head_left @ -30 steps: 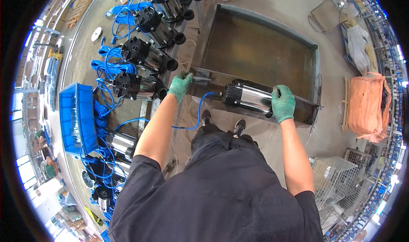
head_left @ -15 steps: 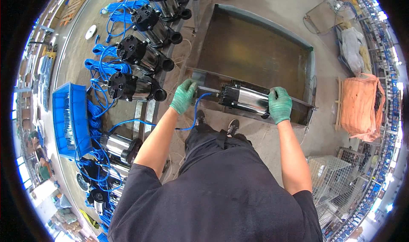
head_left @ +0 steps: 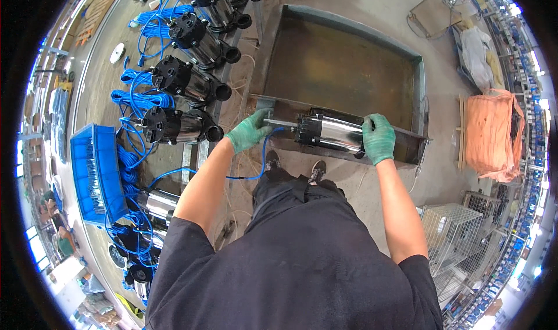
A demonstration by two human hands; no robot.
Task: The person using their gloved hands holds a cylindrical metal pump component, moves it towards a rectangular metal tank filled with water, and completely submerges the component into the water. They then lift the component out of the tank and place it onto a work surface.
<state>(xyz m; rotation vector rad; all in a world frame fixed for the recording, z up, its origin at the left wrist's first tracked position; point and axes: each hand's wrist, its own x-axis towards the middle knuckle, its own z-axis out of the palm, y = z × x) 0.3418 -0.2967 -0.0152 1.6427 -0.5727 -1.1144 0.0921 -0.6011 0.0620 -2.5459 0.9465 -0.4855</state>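
A submersible pump [head_left: 334, 134] with a shiny steel body and black ends lies on its side on the near ledge of a metal tank. My right hand [head_left: 378, 138], in a green glove, is closed round its right end. My left hand [head_left: 249, 132], gloved alike, has its fingers closed at the outer end of a slim metal rod [head_left: 282, 122] that points at the pump's black left end. A blue cable [head_left: 263, 155] leaves that same end, passes below my left hand and runs left under my forearm.
The rectangular tank [head_left: 423, 86] holds murky liquid. At left, several similar pumps [head_left: 174, 125] with coiled blue cables stand on a bench, beside a blue crate [head_left: 110, 176] of thin pieces. A wire cage [head_left: 447, 231] and an orange sack [head_left: 491, 135] are at right.
My left hand has turned and lowered slightly, its fingers now against the rod's end. My right hand stays on the pump. The whole view has shifted a little.
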